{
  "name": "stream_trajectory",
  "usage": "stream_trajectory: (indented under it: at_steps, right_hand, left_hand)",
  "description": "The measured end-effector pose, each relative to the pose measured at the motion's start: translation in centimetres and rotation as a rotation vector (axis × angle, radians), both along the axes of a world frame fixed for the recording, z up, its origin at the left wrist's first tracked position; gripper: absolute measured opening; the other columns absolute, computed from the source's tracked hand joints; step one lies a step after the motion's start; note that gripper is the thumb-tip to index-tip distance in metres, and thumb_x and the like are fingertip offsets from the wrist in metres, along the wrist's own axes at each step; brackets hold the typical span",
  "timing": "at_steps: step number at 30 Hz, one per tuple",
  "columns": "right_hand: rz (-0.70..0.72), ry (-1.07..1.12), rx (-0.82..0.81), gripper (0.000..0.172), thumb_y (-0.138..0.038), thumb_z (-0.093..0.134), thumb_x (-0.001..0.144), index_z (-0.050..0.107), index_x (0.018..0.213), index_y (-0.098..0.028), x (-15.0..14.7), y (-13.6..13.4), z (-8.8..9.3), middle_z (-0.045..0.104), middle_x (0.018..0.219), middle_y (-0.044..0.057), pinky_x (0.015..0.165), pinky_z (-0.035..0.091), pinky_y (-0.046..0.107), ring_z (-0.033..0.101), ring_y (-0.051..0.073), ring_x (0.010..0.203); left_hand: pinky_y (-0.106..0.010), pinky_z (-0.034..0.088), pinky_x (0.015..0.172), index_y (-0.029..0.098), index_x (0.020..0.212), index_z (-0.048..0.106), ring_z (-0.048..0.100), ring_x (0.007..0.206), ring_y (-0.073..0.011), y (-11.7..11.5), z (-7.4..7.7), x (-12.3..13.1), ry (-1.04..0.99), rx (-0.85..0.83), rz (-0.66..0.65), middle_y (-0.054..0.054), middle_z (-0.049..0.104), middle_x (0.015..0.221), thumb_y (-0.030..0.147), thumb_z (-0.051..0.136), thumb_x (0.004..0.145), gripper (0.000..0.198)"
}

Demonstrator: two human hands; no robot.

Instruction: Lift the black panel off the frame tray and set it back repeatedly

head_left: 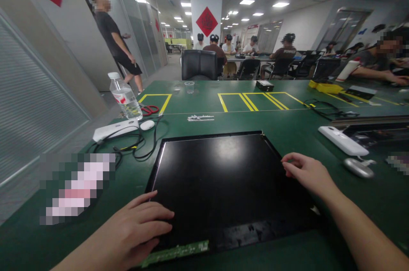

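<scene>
A black LCD screen panel [220, 177] lies flat on the green table, its dark frame around a glossy face that reflects the ceiling lights. Along its near left edge runs a strip of green circuit board [179, 253]. My left hand [143, 224] rests with fingers spread over the panel's left side, near that board. At the right edge of the panel, my right hand [306, 173] has thumb and fingertips pinched together against the frame; whatever is between them is hidden.
On the left stand a water bottle [124, 96], red-handled scissors [150, 110], a white device [115, 129] and black cables [140, 143]. A white power bank [343, 141] and a grey mouse [358, 168] lie right. A clear cup [189, 87] stands farther back. Several people sit beyond; one person [113, 32] stands left.
</scene>
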State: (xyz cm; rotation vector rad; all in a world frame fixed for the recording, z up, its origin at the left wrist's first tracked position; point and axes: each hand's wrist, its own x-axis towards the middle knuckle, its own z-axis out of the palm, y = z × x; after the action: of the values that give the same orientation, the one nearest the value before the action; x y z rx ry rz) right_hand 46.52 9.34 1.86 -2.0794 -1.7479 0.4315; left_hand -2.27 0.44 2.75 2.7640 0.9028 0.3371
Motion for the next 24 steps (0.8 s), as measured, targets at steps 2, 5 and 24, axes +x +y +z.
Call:
stream_trajectory:
  at_steps: [2, 5, 24]
  right_hand:
    - [0.000, -0.007, -0.005, 0.025, -0.045, 0.053, 0.076, 0.070, 0.083, -0.027, -0.07, -0.03, 0.10, 0.071, 0.063, -0.002, 0.057, 0.042, 0.029, 0.066, 0.019, 0.061]
    - [0.014, -0.022, 0.014, 0.025, -0.045, 0.053, 0.077, 0.070, 0.083, -0.027, -0.14, -0.09, 0.21, 0.072, 0.063, -0.002, 0.056, 0.041, 0.029, 0.065, 0.019, 0.060]
    - [0.017, 0.076, -0.020, 0.025, -0.046, 0.052, 0.080, 0.068, 0.085, -0.028, 0.51, 0.07, -0.18, 0.072, 0.066, -0.002, 0.060, 0.045, 0.030, 0.066, 0.019, 0.063]
  left_hand:
    - [-0.039, 0.034, 0.115, 0.040, 0.121, 0.066, 0.069, 0.109, -0.0154, -0.08, 0.12, 0.11, -0.027, -0.026, 0.021, 0.005, 0.075, 0.121, 0.007, 0.056, 0.086, 0.049]
    - [-0.041, 0.035, 0.114, 0.041, 0.119, 0.067, 0.071, 0.106, -0.0171, -0.16, 0.34, 0.32, -0.045, -0.070, 0.063, 0.005, 0.076, 0.119, 0.009, 0.058, 0.085, 0.048]
    - [-0.042, 0.036, 0.113, 0.040, 0.120, 0.066, 0.070, 0.108, -0.0173, -0.25, 0.64, 0.40, 0.018, -0.111, 0.083, 0.003, 0.075, 0.120, 0.005, 0.060, 0.079, 0.054]
